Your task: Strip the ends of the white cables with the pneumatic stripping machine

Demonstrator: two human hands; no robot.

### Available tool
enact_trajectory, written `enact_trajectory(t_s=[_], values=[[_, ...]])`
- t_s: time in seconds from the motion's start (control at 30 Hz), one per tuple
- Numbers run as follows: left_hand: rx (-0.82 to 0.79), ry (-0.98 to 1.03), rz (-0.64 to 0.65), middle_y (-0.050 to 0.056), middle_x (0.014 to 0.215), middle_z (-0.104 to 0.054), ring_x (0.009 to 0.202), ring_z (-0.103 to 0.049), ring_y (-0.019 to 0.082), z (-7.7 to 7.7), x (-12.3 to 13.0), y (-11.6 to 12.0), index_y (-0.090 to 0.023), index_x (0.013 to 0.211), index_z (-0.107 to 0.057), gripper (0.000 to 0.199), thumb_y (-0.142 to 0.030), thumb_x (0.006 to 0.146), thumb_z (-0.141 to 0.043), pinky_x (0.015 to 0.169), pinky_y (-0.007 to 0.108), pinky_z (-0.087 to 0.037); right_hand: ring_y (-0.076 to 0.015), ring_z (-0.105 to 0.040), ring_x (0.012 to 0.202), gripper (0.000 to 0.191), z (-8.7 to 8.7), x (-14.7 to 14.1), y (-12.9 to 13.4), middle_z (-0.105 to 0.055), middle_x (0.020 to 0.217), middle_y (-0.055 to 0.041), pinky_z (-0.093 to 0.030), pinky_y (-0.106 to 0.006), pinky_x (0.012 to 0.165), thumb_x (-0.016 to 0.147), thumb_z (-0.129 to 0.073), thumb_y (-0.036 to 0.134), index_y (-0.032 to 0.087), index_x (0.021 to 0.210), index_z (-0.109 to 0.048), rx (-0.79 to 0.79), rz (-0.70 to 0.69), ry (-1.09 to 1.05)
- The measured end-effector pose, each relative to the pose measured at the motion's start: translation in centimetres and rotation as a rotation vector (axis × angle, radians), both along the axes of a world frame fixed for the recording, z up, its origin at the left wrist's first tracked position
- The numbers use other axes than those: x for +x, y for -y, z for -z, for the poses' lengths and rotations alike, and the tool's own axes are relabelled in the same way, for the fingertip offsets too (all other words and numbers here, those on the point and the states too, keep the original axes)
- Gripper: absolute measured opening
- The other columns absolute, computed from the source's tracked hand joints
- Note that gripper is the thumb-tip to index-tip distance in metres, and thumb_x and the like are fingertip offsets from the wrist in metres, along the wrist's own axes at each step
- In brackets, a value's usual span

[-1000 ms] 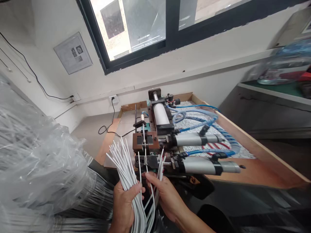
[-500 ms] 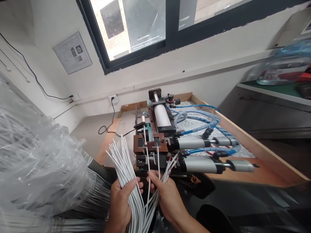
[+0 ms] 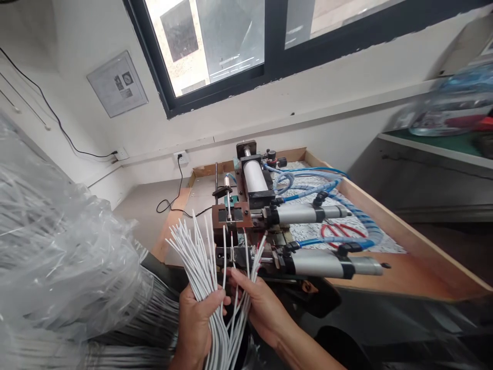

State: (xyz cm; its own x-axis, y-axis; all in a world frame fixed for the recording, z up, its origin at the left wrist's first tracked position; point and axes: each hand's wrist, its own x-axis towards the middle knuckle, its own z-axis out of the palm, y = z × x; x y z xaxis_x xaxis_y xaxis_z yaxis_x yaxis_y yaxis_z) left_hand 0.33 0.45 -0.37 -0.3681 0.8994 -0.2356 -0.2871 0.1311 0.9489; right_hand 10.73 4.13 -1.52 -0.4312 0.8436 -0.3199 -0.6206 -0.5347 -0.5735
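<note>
My left hand (image 3: 197,322) grips a thick bundle of white wires (image 3: 196,257) that fan upward and to the left. My right hand (image 3: 257,304) holds a few separate white wires (image 3: 252,261) whose tips point at the front jaws of a pneumatic wire machine (image 3: 246,216). The machine stands on a wooden tray (image 3: 404,241), with two silver air cylinders (image 3: 319,262) running to the right and blue hoses (image 3: 308,187) looping behind it.
A large clear plastic bag (image 3: 57,267) full of white wires fills the left side. A window (image 3: 231,46) and a wall notice (image 3: 116,83) are behind. A black cable (image 3: 175,198) runs from a wall socket. A green shelf (image 3: 442,144) with wrapped items stands right.
The machine's upper brown block closed back together and its cylinder rods drew in. My right hand shifted slightly left, bringing its wires nearer the bundle in my left hand.
</note>
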Motion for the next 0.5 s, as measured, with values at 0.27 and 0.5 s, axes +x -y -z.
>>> enact_trajectory(t_s=[0.27, 0.5], values=[[-0.023, 0.012, 0.045, 0.004, 0.058, -0.063, 0.052, -0.056, 0.013, 0.0, 0.0, 0.2, -0.010, 0.069, -0.060, 0.017, -0.018, 0.057, -0.068, 0.049, 0.024, -0.046, -0.0064, -0.038, 0.049, 0.026, 0.8, 0.3, 1.3, -0.048, 0.052, 0.0031, -0.032, -0.020, 0.050, 0.063, -0.065, 0.037, 0.012, 0.065, -0.055, 0.133, 0.194, 0.253], [-0.094, 0.043, -0.037, 0.004, 0.059, -0.063, 0.055, -0.061, 0.018, -0.2, 0.2, 0.2, -0.010, 0.073, -0.060, 0.025, -0.022, 0.054, -0.071, 0.051, 0.027, -0.049, -0.0068, -0.035, 0.048, 0.027, 0.9, 0.7, 1.1, -0.047, 0.051, 0.0028, -0.028, -0.020, 0.048, 0.063, -0.064, 0.037, 0.012, 0.062, -0.055, 0.098, 0.180, 0.291]])
